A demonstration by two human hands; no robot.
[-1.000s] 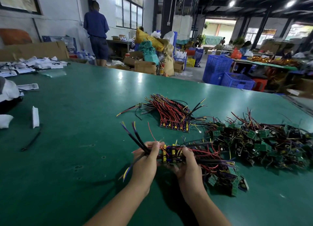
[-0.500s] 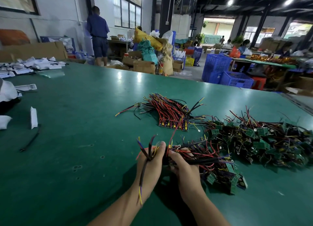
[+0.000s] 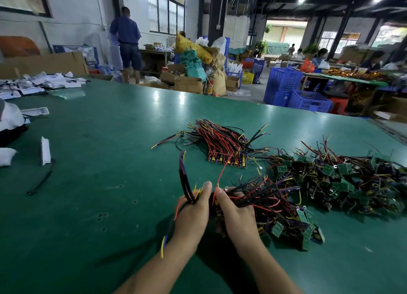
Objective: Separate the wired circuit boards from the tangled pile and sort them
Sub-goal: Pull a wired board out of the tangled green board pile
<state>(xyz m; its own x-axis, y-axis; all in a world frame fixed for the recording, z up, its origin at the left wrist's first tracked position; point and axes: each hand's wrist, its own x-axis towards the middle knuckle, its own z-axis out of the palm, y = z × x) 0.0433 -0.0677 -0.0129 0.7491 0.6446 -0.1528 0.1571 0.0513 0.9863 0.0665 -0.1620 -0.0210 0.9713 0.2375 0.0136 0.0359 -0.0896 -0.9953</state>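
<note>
A tangled pile of wired circuit boards (image 3: 343, 183) spreads over the right of the green table (image 3: 99, 172). A sorted row of boards with red and black wires (image 3: 222, 146) lies beyond my hands. My left hand (image 3: 193, 212) grips a bunch of black, red and yellow wires (image 3: 184, 179) that stick up above it and hang below it. My right hand (image 3: 237, 212) holds a clump of wired boards (image 3: 284, 216) at the near end of the pile. The board between my hands is hidden.
White plastic pieces (image 3: 45, 150) and a black cable (image 3: 41, 179) lie at the left of the table. Papers (image 3: 44, 82) sit at the far left corner. Blue crates (image 3: 297, 93), boxes and a standing person (image 3: 127, 44) are beyond the table's far edge.
The yellow-capped board seen between my hands is now hidden. My left hand has gathered the wires, which swung from up-left to partly hanging below it.
</note>
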